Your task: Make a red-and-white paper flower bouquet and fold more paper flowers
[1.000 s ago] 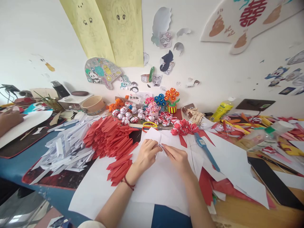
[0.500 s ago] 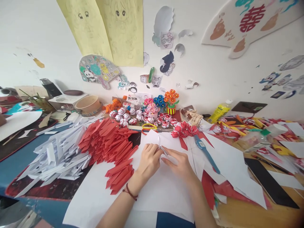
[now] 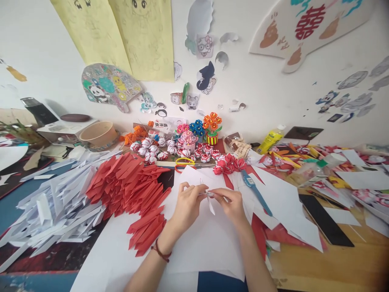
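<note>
Between my two hands is a small folded white paper strip, its ends sticking out above and below my fingertips. My left hand pinches it from the left with thumb and forefinger. From the right, the fingertips of my right hand close on the same strip. Both hands are held over a large white paper sheet. A heap of folded red paper strips lies left of my left hand, with a smaller bunch of red strips nearer to me.
Folded white strips pile up at the far left. Behind my hands are orange-handled scissors and red-and-white paper flowers. To the right lie a blue watch, a black flat slab and a clear bottle. A yellow bottle stands near the wall.
The paper strip has turned between my fingers, and its lower end now points down toward me. My fingertips have come closer together. The whole view has shifted slightly to the right.
</note>
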Tool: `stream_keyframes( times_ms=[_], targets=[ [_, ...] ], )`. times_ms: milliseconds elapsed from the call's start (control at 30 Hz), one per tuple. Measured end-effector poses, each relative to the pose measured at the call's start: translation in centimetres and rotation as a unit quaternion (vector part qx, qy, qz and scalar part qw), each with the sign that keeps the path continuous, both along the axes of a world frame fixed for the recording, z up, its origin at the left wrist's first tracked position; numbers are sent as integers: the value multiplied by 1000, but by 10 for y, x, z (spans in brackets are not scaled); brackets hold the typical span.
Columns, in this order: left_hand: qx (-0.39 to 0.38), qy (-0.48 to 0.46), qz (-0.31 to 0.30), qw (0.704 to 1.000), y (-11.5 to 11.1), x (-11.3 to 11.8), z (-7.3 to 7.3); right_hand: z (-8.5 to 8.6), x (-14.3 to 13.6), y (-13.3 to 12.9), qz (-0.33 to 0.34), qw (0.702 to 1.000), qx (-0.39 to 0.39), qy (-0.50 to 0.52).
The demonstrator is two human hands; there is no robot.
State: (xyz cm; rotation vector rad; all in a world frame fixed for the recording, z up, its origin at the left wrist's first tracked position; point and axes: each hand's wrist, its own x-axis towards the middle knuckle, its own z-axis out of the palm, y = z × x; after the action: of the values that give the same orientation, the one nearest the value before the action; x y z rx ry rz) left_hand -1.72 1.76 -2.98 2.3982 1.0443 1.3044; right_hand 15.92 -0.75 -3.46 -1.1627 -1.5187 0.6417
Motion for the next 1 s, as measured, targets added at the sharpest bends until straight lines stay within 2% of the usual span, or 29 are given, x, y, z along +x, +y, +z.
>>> stream_keyframes(
  times_ms=[233, 367, 500, 600, 767, 867, 1000],
  targets=[
    [29, 32, -50, 998, 0, -2, -4, -2, 2, -1, 56, 997, -49, 18],
    [29, 54, -48, 997, 0, -3, -9, -10, 0, 1, 75, 996, -41, 9],
    [31, 90, -35, 995, 2, -3, -13, -17, -3, 3, 33, 997, 38, -58],
    [-2, 103, -24, 994, 3, -1, -12, -22, -4, 5, -15, 990, 101, -101],
    [-57, 127, 0, 990, 1, -2, -9, -26, -4, 5, -53, 975, 146, -157],
    [-48, 180, 3, 982, -2, -3, -7, -26, -3, 5, -61, 967, 171, -178],
    [-4, 206, 1, 979, -5, -3, -7, -26, -3, 5, -63, 963, 182, -190]
  ],
)
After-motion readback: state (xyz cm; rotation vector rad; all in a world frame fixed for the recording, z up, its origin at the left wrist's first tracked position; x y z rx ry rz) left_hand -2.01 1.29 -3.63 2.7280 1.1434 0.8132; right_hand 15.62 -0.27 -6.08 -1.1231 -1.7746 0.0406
